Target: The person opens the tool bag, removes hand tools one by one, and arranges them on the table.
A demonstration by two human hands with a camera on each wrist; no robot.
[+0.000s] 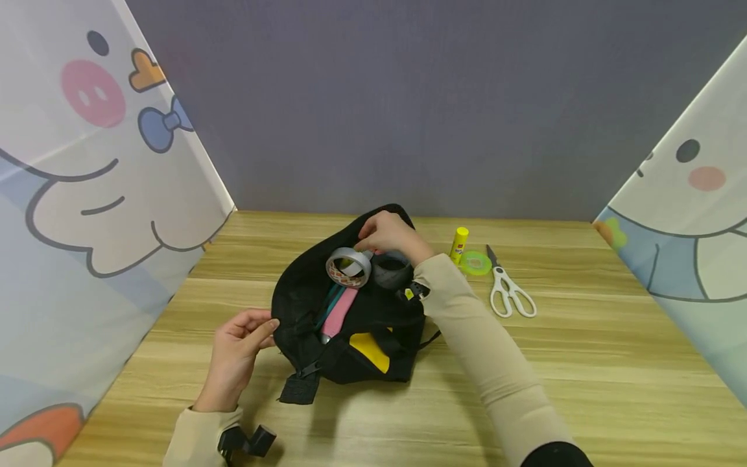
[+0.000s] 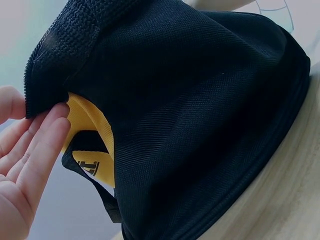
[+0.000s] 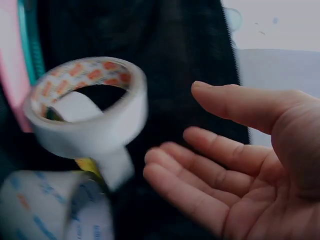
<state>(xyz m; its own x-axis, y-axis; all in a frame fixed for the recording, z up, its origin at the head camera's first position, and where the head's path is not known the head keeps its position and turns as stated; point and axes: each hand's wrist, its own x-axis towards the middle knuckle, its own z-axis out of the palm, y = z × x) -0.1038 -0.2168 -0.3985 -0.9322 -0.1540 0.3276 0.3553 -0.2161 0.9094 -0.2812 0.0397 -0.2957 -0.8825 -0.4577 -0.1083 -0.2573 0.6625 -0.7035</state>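
Note:
A black bag (image 1: 303, 279) with yellow panels lies unzipped on the table. My left hand (image 1: 233, 353) pinches its zippered edge between thumb and fingers, also seen close up in the left wrist view. Over the far part of the opening is my right hand (image 1: 393, 235), its fingers relaxed and apart, nothing held in the right wrist view. Just beside those fingertips sits a white tape roll (image 3: 127, 117) with a loose tail. A second tape roll (image 3: 32, 210), printed inside, lies next to it. A pink-handled item (image 1: 340, 311) and a teal strip-like item (image 1: 331, 305) rest deeper in the bag.
Right of the bag, a yellow glue stick (image 1: 459, 245) stands beside a small green tape roll (image 1: 476, 263). White-handled scissors (image 1: 505, 292) lie further right. A grey wall (image 1: 373, 104) rises behind the wooden table (image 1: 618, 337), with cartoon-printed panels at both sides.

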